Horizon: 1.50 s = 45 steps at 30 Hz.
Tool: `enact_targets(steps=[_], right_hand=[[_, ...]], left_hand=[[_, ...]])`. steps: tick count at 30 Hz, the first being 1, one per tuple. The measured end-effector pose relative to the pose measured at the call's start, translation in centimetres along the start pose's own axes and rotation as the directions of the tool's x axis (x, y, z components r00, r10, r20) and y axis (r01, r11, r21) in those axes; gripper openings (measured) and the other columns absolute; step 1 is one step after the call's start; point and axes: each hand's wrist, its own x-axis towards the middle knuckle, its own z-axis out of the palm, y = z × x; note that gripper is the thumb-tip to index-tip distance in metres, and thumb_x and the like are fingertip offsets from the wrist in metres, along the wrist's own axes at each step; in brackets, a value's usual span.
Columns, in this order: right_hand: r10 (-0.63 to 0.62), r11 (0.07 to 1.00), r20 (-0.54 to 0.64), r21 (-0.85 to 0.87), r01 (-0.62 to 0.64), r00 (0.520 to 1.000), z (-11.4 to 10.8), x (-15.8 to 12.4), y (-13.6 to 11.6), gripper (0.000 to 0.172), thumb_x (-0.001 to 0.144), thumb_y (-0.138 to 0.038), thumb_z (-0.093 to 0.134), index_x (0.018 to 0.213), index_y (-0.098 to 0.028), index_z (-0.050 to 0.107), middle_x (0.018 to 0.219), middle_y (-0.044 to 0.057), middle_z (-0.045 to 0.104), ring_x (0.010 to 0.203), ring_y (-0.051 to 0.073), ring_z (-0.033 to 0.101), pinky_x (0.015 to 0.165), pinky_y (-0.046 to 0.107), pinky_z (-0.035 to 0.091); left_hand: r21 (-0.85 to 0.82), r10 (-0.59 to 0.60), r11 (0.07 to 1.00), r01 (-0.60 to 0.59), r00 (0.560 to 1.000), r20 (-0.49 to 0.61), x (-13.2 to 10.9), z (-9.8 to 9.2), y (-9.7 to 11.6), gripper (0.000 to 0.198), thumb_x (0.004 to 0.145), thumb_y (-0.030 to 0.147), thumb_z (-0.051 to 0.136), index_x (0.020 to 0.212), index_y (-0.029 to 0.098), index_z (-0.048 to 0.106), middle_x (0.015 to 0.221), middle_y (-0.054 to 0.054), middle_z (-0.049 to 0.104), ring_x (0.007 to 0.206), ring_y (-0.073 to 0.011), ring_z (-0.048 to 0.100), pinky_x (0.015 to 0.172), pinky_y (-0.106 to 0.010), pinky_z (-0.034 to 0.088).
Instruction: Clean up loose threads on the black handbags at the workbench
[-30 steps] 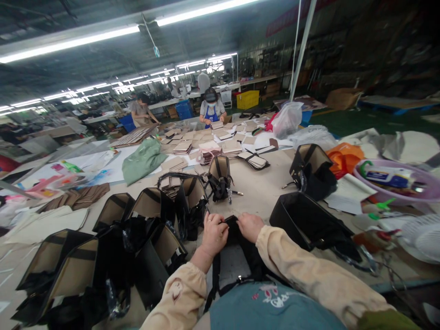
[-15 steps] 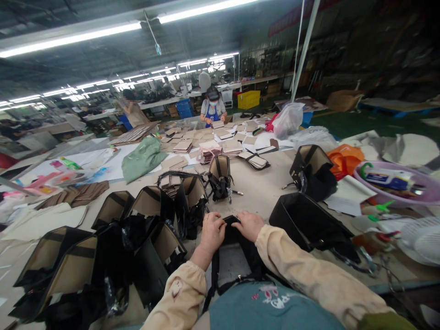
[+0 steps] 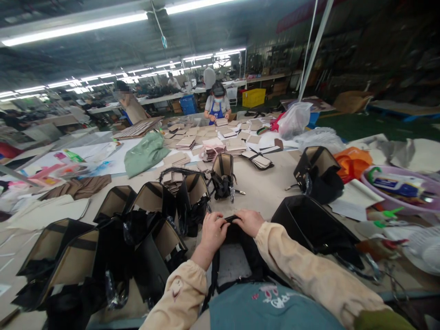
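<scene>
A black handbag (image 3: 245,252) with a grey panel inside lies against my body at the table edge. My left hand (image 3: 213,231) pinches the bag's far black rim from the left. Opposite it, my right hand (image 3: 250,222) grips the same rim, the two sets of fingertips close together. Just beyond my hands stands a small black bag (image 3: 222,176) with a tan inside and a zipper end beside it. To the right lies a larger open black bag (image 3: 311,229).
Several unfinished black bags (image 3: 151,204) crowd the left side. Stacks of tan panels (image 3: 185,143) and a green cloth (image 3: 146,153) lie farther back. At right are a purple basin (image 3: 395,197) and a white fan (image 3: 424,247). A co-worker (image 3: 217,107) sits across the table.
The view has shifted slightly. My hands stay on the bag's rim, which now looks tilted a little, with the right fingers lying farther over it.
</scene>
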Motion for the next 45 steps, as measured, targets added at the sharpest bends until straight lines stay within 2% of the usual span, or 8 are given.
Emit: enact_targets(steps=[8,16,24,33,45], right_hand=[[-0.059,0.998,-0.036,-0.029,0.058,0.998,0.5,0.2,0.5,0.03,0.088,-0.04,0.044,0.108,-0.025,0.061,0.099,0.004,0.064,0.087,0.018,0.059,0.07,0.026,0.043],[-0.075,0.993,-0.007,-0.093,0.075,0.997,0.4,0.2,0.3,0.033,0.092,-0.039,0.036,0.099,-0.023,0.064,0.093,0.005,0.065,0.086,0.018,0.06,0.071,0.026,0.043],[-0.073,0.991,-0.015,-0.11,0.071,0.997,0.4,0.2,0.5,0.036,0.093,-0.04,0.032,0.095,-0.023,0.063,0.092,0.005,0.065,0.086,0.017,0.06,0.071,0.025,0.043],[-0.07,0.993,-0.029,-0.099,0.067,0.997,0.3,0.2,0.6,0.038,0.093,-0.04,0.031,0.09,-0.022,0.064,0.09,0.005,0.065,0.085,0.016,0.06,0.07,0.024,0.042],[-0.034,0.997,-0.007,-0.076,0.033,0.999,0.2,0.6,0.4,0.035,0.092,-0.037,0.035,0.088,-0.021,0.065,0.092,0.006,0.066,0.088,0.017,0.06,0.074,0.025,0.043]], left_hand=[[0.018,0.012,1.0,-0.013,0.999,0.03,0.2,0.3,0.0,0.011,0.08,0.021,0.055,0.074,0.021,0.065,0.094,-0.003,0.063,0.092,-0.0189,0.056,0.1,-0.047,0.031],[0.014,-0.007,1.0,0.006,0.997,0.071,0.4,0.6,0.0,0.013,0.083,0.022,0.052,0.076,0.02,0.063,0.088,-0.002,0.066,0.086,-0.017,0.06,0.1,-0.046,0.032],[0.013,0.022,1.0,-0.022,0.999,0.05,0.6,1.1,-0.2,0.015,0.084,0.022,0.051,0.076,0.021,0.064,0.086,-0.002,0.066,0.084,-0.0156,0.06,0.096,-0.041,0.038],[0.01,0.038,0.999,-0.038,0.999,0.03,0.7,0.9,0.0,0.014,0.082,0.021,0.052,0.076,0.02,0.064,0.082,-0.004,0.064,0.079,-0.015,0.059,0.077,-0.029,0.046],[0.05,0.002,0.999,-0.005,0.998,0.058,0.8,1.1,0.2,0.016,0.084,0.023,0.048,0.078,0.02,0.062,0.083,-0.003,0.062,0.078,-0.0137,0.059,0.072,-0.025,0.046]])
